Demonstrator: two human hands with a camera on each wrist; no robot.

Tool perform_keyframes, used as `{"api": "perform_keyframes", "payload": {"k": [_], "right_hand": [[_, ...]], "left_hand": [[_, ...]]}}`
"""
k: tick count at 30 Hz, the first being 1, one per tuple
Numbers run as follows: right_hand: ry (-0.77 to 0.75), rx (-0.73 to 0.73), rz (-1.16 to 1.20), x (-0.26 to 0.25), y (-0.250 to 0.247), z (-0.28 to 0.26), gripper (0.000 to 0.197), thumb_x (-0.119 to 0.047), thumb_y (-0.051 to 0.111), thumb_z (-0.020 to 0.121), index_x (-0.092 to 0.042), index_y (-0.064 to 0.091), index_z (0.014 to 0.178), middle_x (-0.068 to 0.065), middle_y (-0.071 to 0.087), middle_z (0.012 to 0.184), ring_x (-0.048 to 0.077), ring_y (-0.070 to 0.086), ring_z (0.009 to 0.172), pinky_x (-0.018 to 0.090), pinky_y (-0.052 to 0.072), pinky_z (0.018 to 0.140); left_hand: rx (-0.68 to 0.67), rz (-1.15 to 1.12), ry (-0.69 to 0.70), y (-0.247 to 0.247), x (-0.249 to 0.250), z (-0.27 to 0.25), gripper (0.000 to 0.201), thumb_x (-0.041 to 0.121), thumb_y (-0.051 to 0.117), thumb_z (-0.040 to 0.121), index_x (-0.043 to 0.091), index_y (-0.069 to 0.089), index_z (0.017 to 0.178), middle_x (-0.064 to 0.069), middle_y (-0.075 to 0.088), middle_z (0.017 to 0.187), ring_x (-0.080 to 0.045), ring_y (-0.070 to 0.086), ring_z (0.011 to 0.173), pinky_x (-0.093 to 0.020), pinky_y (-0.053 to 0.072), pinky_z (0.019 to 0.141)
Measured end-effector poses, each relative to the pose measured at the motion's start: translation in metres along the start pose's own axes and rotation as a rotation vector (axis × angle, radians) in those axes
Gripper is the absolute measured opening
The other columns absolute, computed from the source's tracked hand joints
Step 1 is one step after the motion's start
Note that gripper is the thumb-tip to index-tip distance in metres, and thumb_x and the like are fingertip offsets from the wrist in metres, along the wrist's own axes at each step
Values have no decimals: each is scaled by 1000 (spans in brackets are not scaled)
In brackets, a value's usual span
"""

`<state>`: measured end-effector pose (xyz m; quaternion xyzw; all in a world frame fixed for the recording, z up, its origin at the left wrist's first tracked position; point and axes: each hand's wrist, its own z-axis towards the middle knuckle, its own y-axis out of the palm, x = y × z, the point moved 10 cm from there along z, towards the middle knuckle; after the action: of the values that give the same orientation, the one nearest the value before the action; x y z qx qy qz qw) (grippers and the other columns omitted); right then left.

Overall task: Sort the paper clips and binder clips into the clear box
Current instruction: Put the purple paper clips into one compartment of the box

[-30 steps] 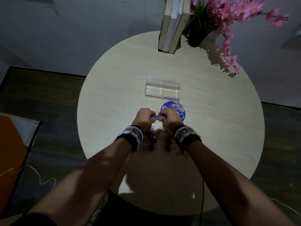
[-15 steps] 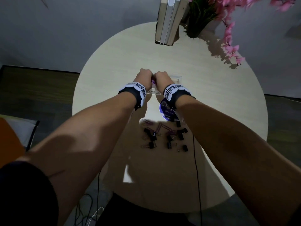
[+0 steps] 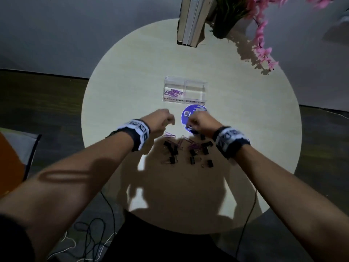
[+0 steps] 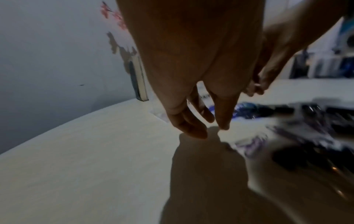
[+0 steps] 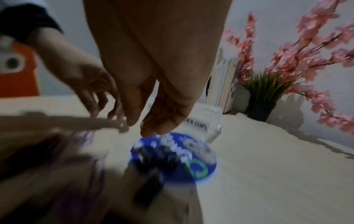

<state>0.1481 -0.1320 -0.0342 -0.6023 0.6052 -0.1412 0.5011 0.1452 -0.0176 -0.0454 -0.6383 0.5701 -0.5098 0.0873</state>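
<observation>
Purple paper clips (image 3: 172,92) now lying in the left cell of the box (image 3: 185,84), dropped since half a second ago; both hands pulled back from it. Left hand (image 3: 160,121) and right hand (image 3: 201,122) above the loose pile of binder clips (image 3: 192,152) on the tabletop (image 3: 245,129), nothing gripped. Wrist views only: fingers (image 4: 193,128) slack, hanging down, tips clear of the clips.

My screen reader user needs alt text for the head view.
Two empty hands, left hand and right hand, hover over scattered black binder clips on a round table; purple paper clips fill the clear box's left compartment.
</observation>
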Motion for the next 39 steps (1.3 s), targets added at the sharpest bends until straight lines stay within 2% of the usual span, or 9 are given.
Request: {"api": "perform_keyframes", "payload": {"k": [2,6,9,14,20,24,29,35,39], "right_hand": [[-32,-73,-97,8,37,-20,14,1,59,81,-3,70,90,20,67,94,32,61,85,41,53,82],[-86,-7,-135,7,64,-40,16,15,68,64,3,60,71,22,59,74,30,56,62,35,50,54],[-81,11,-139,10,72,-39,20,17,71,60,5,57,69,25,57,68,33,57,57,31,48,49],[-54,20,-51,-5,57,-33,14,7,56,83,6,58,96,26,59,102,35,54,93,37,42,76],[-5,-10,4,-10,61,-28,30,6,49,85,0,53,114,22,49,108,32,47,93,42,47,78],[22,31,-23,-9,63,-25,14,2,50,86,3,55,99,21,49,106,34,49,98,32,36,72],[31,63,4,-6,61,-24,39,6,61,81,-1,51,118,19,49,117,33,46,107,39,43,86],[36,54,-8,-7,59,-20,20,3,60,83,3,56,103,22,51,112,35,47,106,43,43,84],[46,30,-23,-8,63,-19,33,-2,65,81,2,55,113,21,50,115,35,45,109,45,46,88]], "left_hand": [[-34,41,-70,22,-13,-5,33,6,60,86,10,62,118,-18,55,115,-33,55,105,-41,47,96],[9,-8,-117,40,-9,-7,38,13,65,86,8,57,123,-21,48,121,-37,47,112,-45,44,101],[5,-42,-107,52,3,-5,36,10,63,87,5,57,123,-23,47,120,-37,48,112,-44,44,100],[-25,-49,-67,60,17,-5,38,-3,67,80,3,60,117,-25,48,116,-40,53,104,-46,49,94],[22,66,-44,56,19,-8,32,0,66,76,0,62,108,-23,53,111,-37,54,101,-43,50,88],[37,111,-68,56,22,-9,21,3,58,80,-1,62,100,-23,53,109,-37,53,100,-42,50,85],[53,109,-70,56,21,-8,21,9,64,83,1,64,103,-21,55,110,-37,53,103,-43,50,89],[64,94,-75,53,22,-5,29,1,69,78,1,62,106,-20,56,110,-35,54,103,-38,48,84],[91,55,-67,52,24,-5,34,-1,75,71,-1,59,102,-22,55,107,-35,56,95,-41,51,80]]}}
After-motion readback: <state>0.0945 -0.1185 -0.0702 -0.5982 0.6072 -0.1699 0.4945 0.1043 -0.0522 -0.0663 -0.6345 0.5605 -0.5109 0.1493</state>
